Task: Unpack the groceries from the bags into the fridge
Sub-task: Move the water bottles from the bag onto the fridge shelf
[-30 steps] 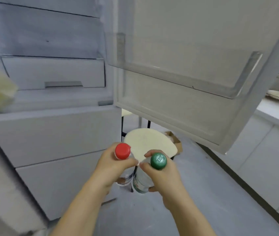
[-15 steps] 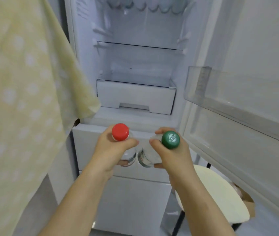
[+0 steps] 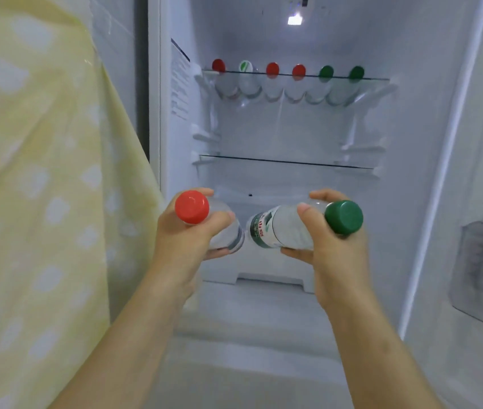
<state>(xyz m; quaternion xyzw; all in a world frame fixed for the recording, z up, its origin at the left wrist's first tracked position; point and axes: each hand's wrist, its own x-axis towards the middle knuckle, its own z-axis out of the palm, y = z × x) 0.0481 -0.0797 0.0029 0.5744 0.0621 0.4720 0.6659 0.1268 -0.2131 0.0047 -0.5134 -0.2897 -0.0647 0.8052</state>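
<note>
Since half a second ago both my hands have lifted and drawn apart, and my view has risen, so the stool has dropped out of sight and the top of the fridge now shows.

White walls enclose the open compartment, lit by a lamp high at the back. An upper glass shelf carries a row of six bottles, caps toward me: red, white with green, red, red, green, green. Beneath it is a lower glass shelf, and under that a white drawer, partly hidden by my hands. A printed label sits on the left inner wall.

A yellow cloth with white spots fills the left side and covers that edge of the fridge. On the right, the door bin shows blurred.

My left hand is wrapped round the red-capped bottle just below its cap, with the thumb across the front and the cap pointing back at me. My right hand is curled round the green-capped bottle near its neck, thumb on top and fingers underneath. That bottle lies tilted, with its cap to the right and its base toward the other bottle. The two bottles are close but apart, held in front of the drawer and not resting on any shelf. Both forearms reach up from the bottom edge.
</note>
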